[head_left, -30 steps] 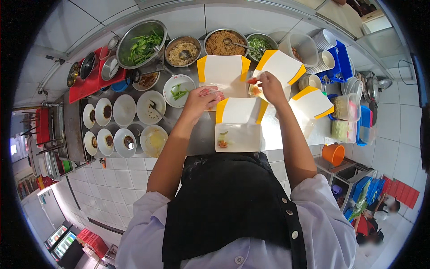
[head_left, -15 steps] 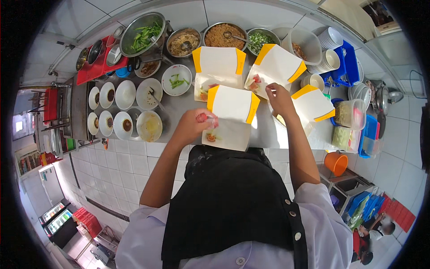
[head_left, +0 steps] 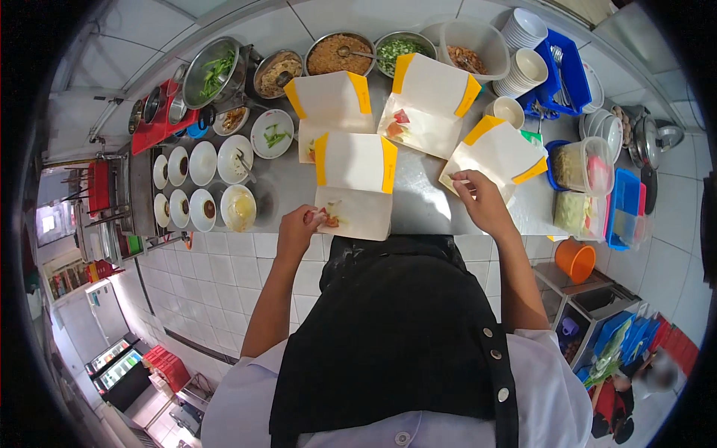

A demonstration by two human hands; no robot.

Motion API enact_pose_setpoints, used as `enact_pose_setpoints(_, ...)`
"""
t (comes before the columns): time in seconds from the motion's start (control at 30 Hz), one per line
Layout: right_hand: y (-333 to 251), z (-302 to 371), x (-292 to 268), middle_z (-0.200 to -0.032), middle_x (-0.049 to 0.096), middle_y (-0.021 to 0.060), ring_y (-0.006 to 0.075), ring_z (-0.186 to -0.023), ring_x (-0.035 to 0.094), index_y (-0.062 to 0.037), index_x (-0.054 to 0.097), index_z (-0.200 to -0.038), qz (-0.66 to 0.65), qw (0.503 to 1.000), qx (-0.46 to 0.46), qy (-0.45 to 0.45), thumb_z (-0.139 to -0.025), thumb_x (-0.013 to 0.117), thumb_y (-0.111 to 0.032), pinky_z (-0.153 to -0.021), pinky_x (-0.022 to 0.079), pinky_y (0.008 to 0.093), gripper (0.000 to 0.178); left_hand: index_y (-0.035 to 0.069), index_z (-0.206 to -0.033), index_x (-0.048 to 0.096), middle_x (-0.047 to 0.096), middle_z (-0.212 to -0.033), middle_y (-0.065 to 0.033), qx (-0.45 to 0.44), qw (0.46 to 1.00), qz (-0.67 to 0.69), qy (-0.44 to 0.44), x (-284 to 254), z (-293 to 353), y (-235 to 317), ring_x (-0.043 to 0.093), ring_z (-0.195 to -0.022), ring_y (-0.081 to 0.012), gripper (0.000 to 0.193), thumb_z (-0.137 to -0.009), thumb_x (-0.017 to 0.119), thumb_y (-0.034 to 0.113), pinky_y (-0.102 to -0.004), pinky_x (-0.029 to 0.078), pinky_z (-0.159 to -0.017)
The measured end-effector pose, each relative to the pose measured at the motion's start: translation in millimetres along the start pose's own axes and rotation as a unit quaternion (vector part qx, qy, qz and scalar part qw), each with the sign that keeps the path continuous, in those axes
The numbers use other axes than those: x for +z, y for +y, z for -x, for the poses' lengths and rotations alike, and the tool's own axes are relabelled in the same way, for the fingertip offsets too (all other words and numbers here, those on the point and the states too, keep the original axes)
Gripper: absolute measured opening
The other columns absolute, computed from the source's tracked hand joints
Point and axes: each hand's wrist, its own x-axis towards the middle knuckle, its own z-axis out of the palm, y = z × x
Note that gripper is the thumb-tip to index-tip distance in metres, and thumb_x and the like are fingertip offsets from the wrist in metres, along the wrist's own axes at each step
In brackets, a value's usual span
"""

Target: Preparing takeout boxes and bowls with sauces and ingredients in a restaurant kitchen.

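Note:
Open white takeaway boxes with yellow side flaps stand on the steel counter. My left hand (head_left: 297, 230) is closed in a pinch at the left edge of the front box (head_left: 358, 216), by the small red and green food pieces (head_left: 331, 214) in it; what the fingers hold is too small to make out. Over the left edge of the right box (head_left: 493, 155), my right hand (head_left: 482, 200) has thumb and fingers pinched together, their contents hidden. Behind are the back left box (head_left: 328, 101) and the back middle box (head_left: 426, 123), which has red pieces inside.
White bowls (head_left: 203, 163), some with dark sauce, stand in rows at left. Along the back are bowls of leafy greens (head_left: 218, 75), brown mince (head_left: 328, 56) and chopped green onion (head_left: 403, 51). Clear tubs (head_left: 582, 168) and a blue cutlery basket (head_left: 571, 82) lie at right.
My left hand, which held a pinkish-red item above the front box, has come down to its left edge. My right hand has moved from beside the back middle box to the right box.

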Motion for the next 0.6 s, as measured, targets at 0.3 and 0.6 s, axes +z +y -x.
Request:
enact_pose_setpoints(0.3,6.5,13.8,-5.5,-0.112,0.072,0.0185,0.0280,-0.102,0.072,0.0015,0.069,-0.116,0.031,0.997,-0.068,-0.033,-0.103,0.065,-0.020,-0.089,0.056,0.0374,0.026,-0.004,-0.106,0.071,0.068,-0.080,-0.0199,0.032,0.989,-0.110,0.096,-24.9,18.9,48.9,0.065,-0.070,-0.0331,0.042,-0.086,0.086,0.030,-0.0411,0.052,-0.068)
enact_pose_setpoints(0.6,18.4,43.5,16.3,-0.118,0.069,0.0054,0.0151,-0.095,0.069,-0.0037,0.061,-0.132,-0.423,0.861,0.173,-0.224,-0.111,0.055,-0.031,-0.087,0.055,0.0312,0.035,0.012,-0.133,0.064,0.074,-0.083,-0.0114,0.145,0.985,0.013,-0.094,70.4,17.4,231.6,0.071,-0.072,-0.0280,0.061,-0.084,0.086,0.041,-0.0383,0.055,-0.069)
